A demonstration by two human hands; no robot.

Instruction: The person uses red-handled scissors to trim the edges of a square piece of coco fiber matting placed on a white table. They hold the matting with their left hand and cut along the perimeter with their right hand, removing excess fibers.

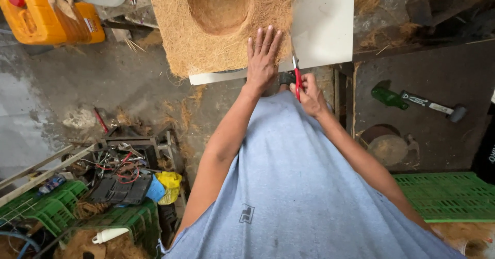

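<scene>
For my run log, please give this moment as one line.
left hand: flat on coir mat | right hand: holds red scissors | white board underneath

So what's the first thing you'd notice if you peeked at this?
The big fuzzy brown fibre mat with a bowl-shaped dip, lying on a white board at the top. The left hand presses flat on its edge while the right hand works red-handled scissors beside it. An orange jug glows top left.

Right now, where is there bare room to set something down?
The white board is bare right of the fibre mat. Dark floor lies open around the hammer and green bottle. The lower left, around the green crates, is crowded.
</scene>
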